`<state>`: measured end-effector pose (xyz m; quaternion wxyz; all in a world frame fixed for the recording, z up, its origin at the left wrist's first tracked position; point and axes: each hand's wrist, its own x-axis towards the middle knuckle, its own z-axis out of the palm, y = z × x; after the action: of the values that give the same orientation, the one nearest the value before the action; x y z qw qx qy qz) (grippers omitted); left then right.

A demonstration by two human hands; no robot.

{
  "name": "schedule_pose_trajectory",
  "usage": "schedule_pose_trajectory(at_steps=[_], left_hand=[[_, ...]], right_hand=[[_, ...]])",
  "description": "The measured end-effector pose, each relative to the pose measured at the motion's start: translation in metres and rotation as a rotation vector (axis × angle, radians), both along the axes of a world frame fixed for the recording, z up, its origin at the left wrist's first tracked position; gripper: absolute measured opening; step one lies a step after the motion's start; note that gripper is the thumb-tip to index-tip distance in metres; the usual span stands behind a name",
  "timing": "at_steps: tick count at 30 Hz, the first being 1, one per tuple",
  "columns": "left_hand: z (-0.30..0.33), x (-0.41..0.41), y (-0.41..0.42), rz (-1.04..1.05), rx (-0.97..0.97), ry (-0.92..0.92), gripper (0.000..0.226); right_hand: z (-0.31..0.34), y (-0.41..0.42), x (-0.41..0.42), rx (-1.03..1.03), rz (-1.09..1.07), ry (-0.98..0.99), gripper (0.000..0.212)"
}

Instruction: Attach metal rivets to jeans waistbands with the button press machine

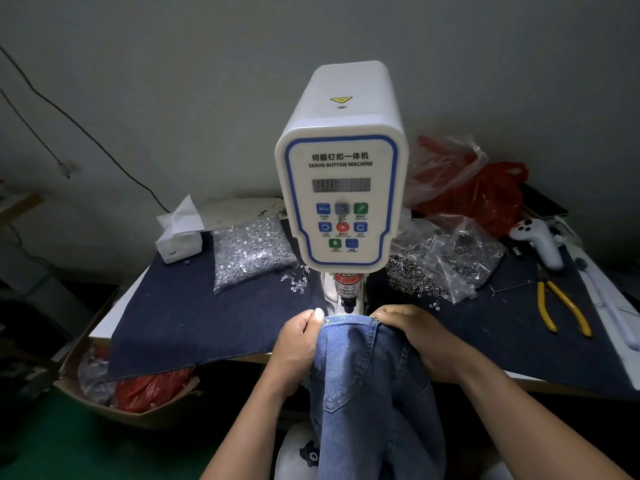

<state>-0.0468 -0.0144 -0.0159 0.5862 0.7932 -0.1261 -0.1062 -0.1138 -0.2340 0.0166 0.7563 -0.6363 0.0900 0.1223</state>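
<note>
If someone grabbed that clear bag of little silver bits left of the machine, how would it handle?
The bag would probably sag and shift, since it bulges with loose metal pieces. It is likely heavy for its size. It may spill: a few pieces already lie beside it on the dark cloth.

A tissue box (179, 237) is seen sitting at the far left of a dark denim cloth (194, 317) that is spread over the table, while yellow-handled pliers (561, 306) are lying at the right. A white handheld controller (538, 237) is resting beyond them, and red plastic bags (485, 192) are piled against the wall.
</note>
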Motion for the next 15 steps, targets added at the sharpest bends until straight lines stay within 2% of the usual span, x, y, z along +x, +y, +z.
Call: schedule_pose_trajectory(at_steps=[15], left_hand=[[-0.005,0.0025,0.0015,-0.026,0.0,-0.003,0.045]], right_hand=[[-0.0061,-0.0023,0.0025,0.016,0.019,-0.011,0.021]])
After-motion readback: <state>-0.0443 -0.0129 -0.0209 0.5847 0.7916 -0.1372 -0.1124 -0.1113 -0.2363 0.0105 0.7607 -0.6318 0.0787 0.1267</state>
